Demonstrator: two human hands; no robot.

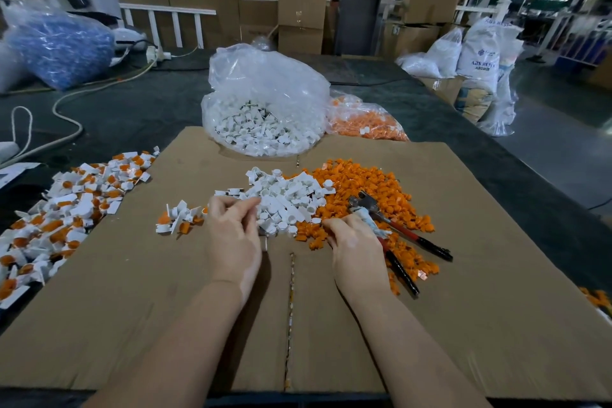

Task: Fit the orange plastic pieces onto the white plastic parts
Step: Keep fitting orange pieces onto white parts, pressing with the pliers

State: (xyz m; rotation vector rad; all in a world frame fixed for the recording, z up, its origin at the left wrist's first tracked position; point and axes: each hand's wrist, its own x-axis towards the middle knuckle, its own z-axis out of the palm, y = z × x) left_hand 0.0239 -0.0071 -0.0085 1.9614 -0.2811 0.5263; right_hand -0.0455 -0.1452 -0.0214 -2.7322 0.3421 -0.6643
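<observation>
A heap of white plastic parts lies mid-cardboard, touching a wider heap of orange plastic pieces on its right. My left hand has its curled fingertips and thumb in the near-left edge of the white heap, pinching a white part. My right hand is at the near edge of the orange heap, fingers curled. One handle of the red-and-black pliers runs under its palm. What the fingertips hold is hidden.
Assembled white-and-orange parts are piled at the left, with a few more beside my left hand. Behind the heaps stand a clear bag of white parts and a bag of orange pieces. The cardboard sheet covers a dark table. A person stands at the far left.
</observation>
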